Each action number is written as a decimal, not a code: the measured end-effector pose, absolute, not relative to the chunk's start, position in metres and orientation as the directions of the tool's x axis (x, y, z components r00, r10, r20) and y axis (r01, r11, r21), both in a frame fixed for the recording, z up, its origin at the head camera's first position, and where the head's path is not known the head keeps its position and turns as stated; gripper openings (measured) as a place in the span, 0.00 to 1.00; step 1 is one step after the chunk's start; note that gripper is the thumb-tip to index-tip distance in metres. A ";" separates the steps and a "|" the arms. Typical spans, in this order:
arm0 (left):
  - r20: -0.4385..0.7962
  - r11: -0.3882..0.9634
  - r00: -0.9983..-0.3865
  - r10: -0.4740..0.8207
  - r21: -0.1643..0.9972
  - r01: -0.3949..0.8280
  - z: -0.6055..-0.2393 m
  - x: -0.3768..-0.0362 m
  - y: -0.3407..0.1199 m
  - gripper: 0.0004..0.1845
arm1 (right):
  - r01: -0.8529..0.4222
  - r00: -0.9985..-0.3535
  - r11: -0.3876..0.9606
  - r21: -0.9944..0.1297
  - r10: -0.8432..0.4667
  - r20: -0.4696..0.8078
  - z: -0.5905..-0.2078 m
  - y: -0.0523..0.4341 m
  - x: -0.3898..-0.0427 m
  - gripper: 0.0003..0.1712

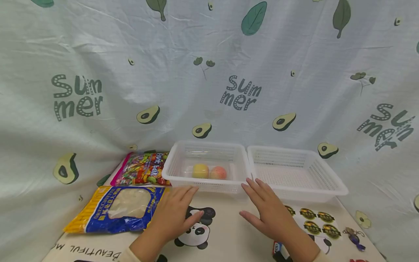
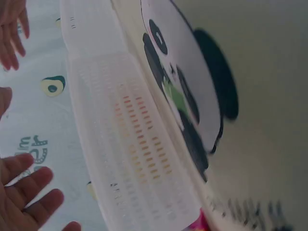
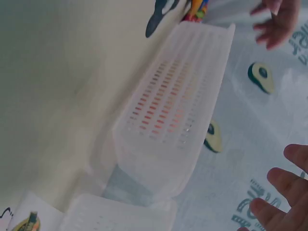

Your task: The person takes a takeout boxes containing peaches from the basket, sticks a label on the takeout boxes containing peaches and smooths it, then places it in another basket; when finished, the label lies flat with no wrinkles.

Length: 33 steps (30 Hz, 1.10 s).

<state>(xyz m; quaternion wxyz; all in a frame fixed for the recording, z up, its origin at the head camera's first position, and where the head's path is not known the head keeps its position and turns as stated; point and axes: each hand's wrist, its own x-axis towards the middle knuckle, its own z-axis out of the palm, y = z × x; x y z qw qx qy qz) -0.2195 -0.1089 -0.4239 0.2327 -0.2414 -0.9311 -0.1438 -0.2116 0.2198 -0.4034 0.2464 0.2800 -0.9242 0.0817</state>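
My left hand (image 1: pixel 174 212) is held over the table with its fingers spread, overlapping the right end of a blue and yellow pasta bag (image 1: pixel 127 207) in the head view. Opposite it, my right hand (image 1: pixel 269 211) is spread too, its fingertips near the front rims of two white baskets. Neither hand holds anything. The left white basket (image 1: pixel 209 185) contains a yellow fruit (image 1: pixel 200 171) and a pinkish-red fruit (image 1: pixel 218 173) under clear plastic. Beside it, the right white basket (image 1: pixel 294 174) shows a bare mesh bottom.
A colourful candy bag (image 1: pixel 142 169) leans behind the pasta bag. On the right lie a sheet of round stickers (image 1: pixel 312 227) and a small purple-wrapped item (image 1: pixel 355 240). A dark box (image 1: pixel 277 251) is partly hidden by my right forearm. A printed curtain (image 1: pixel 183 83) hangs behind the baskets.
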 end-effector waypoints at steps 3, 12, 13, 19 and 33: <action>0.397 0.837 -0.875 0.279 0.345 0.424 -0.429 -0.221 -0.104 0.39 | -0.548 -0.751 0.830 -0.106 -0.433 0.498 -0.407 0.221 -0.221 0.45; 0.101 0.614 -0.992 0.079 0.779 0.128 -0.439 -0.234 -0.092 0.38 | -0.479 -0.852 0.801 -0.359 -0.327 0.409 -0.406 0.213 -0.255 0.44; 0.087 0.592 -0.994 0.064 0.798 0.108 -0.440 -0.237 -0.090 0.38 | -0.468 -0.863 0.795 -0.387 -0.315 0.396 -0.404 0.212 -0.260 0.44; -0.004 0.422 -1.000 -0.025 0.906 -0.014 -0.447 -0.249 -0.081 0.42 | -0.374 -0.923 0.764 -0.526 -0.248 0.295 -0.395 0.205 -0.289 0.44; -0.093 0.068 -0.968 -0.232 0.991 -0.111 -0.450 -0.266 -0.068 0.39 | -0.137 -0.987 0.630 -0.765 -0.149 0.054 -0.370 0.176 -0.345 0.45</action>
